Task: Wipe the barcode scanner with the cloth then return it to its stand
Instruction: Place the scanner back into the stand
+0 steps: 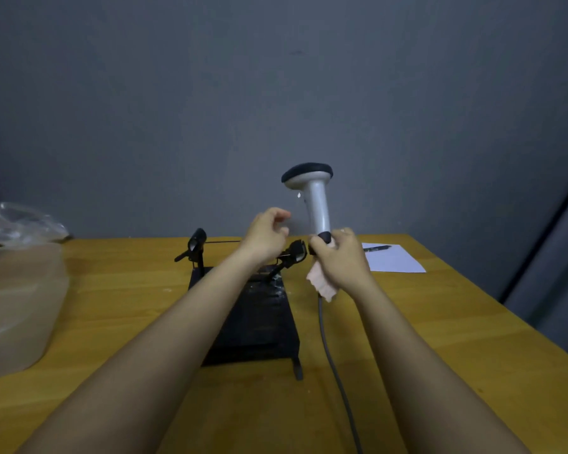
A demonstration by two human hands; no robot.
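The white barcode scanner point(315, 198) with a black head stands upright in the air above the table's far side. My right hand point(340, 257) grips the dark base of its handle together with a pale pink cloth point(322, 283), which hangs below the fist. The scanner's grey cable point(330, 348) trails down toward me. My left hand point(266, 235) hovers just left of the handle with fingers loosely curled and holds nothing. The black stand point(259, 316) sits on the table beneath my left forearm, its clip arm point(291, 255) beside my right hand.
A second black clip point(195, 245) rises at the stand's back left. A translucent plastic box point(17, 303) and a crumpled plastic bag point(20, 222) sit at the left. White paper point(394, 260) with a black pen point(376, 248) lies at the right, near the table's edge.
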